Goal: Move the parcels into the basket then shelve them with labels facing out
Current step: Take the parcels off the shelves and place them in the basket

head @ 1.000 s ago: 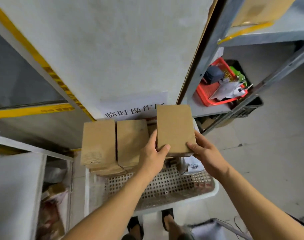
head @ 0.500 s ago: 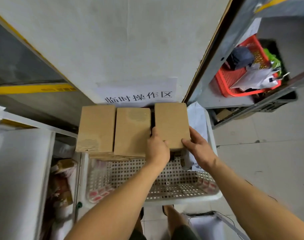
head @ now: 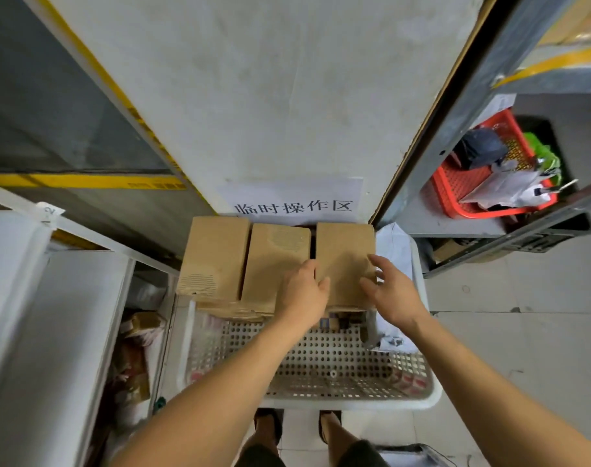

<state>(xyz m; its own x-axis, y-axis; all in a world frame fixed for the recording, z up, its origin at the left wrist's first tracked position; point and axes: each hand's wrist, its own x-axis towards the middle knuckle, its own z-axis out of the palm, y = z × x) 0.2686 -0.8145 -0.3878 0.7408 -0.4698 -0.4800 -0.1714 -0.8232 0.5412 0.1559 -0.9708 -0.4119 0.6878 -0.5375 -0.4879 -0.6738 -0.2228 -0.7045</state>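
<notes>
Three plain brown cardboard parcels stand side by side at the far end of the white perforated basket (head: pixel 321 369): left parcel (head: pixel 216 257), middle parcel (head: pixel 275 264), right parcel (head: pixel 343 261), atop other cartons. Left hand (head: pixel 304 294) rests at the right parcel's near left edge, thumb on its face, fingers loosely curled. Right hand (head: pixel 393 293) hovers at its right edge, fingers spread, relaxed, gripping nothing. Paper sign (head: pixel 292 200) on the wall reads "临时操作区". No labels legible on parcels.

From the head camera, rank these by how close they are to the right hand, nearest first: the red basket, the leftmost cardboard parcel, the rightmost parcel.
1. Rightmost parcel: right hand is at its right edge.
2. Leftmost parcel: far left of the row.
3. Red basket: on the shelf, upper right.
</notes>
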